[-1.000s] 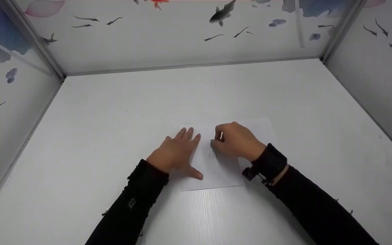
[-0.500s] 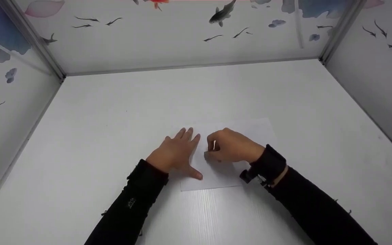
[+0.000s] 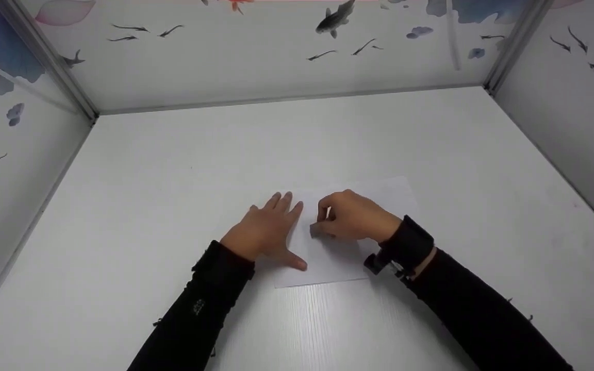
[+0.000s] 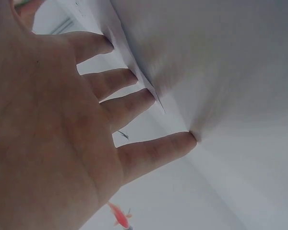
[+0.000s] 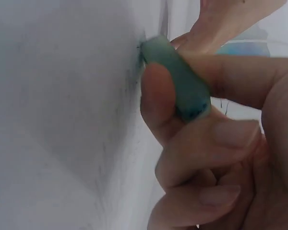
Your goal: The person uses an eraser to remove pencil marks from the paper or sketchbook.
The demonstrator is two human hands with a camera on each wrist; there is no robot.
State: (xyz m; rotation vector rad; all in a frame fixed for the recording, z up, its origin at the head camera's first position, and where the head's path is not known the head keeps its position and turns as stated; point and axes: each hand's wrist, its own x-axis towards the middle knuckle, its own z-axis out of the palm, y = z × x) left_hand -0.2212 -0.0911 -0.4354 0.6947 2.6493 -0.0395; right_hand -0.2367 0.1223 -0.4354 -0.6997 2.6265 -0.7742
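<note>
A sheet of white paper [image 3: 328, 268] lies on the white table. My left hand [image 3: 266, 232] rests with spread fingers on its left side; in the left wrist view several fingertips press at the slightly lifted paper edge [image 4: 120, 36], while one finger [image 4: 158, 153] touches the table beyond it. Over the middle of the sheet my right hand [image 3: 356, 216] pinches a small green eraser [image 5: 182, 79] between thumb and fingers. One end of the eraser meets the paper, where dark smudges and small crumbs show in the right wrist view. The other end carries a dark blue stain.
White panels [image 3: 256, 67] printed with fish and petals enclose the table [image 3: 173, 144] at the back and both sides. Metal posts stand in the two back corners. Black sleeves and wrist bands cover both forearms.
My right hand moves with the eraser down and left over the paper, then slightly back up. Faint marks seen a second ago are now covered by it. The left hand stays in place.
</note>
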